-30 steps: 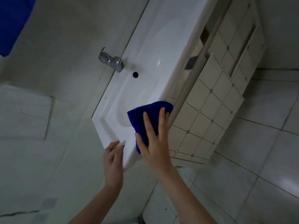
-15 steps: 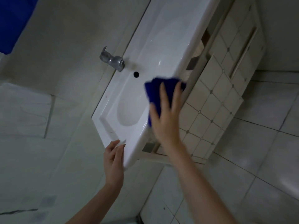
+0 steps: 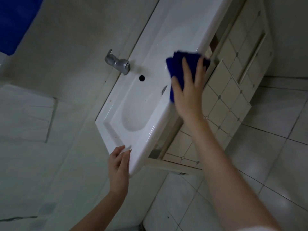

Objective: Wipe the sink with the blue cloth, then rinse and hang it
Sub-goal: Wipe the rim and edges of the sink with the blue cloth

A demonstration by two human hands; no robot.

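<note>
Spread right hand (image 3: 188, 90) presses blue cloth (image 3: 176, 64) on sink (image 3: 150, 100) rim, left hand (image 3: 118, 165) flat at corner; overshooting could drop it

Dim, greyish, even light. A soft sheen lies on the white sink (image 3: 175, 30) and floor tiles (image 3: 275, 164). The right hand (image 3: 188, 90) and blue cloth (image 3: 176, 64) are smeared with blur; straight edges bow outward.
</note>
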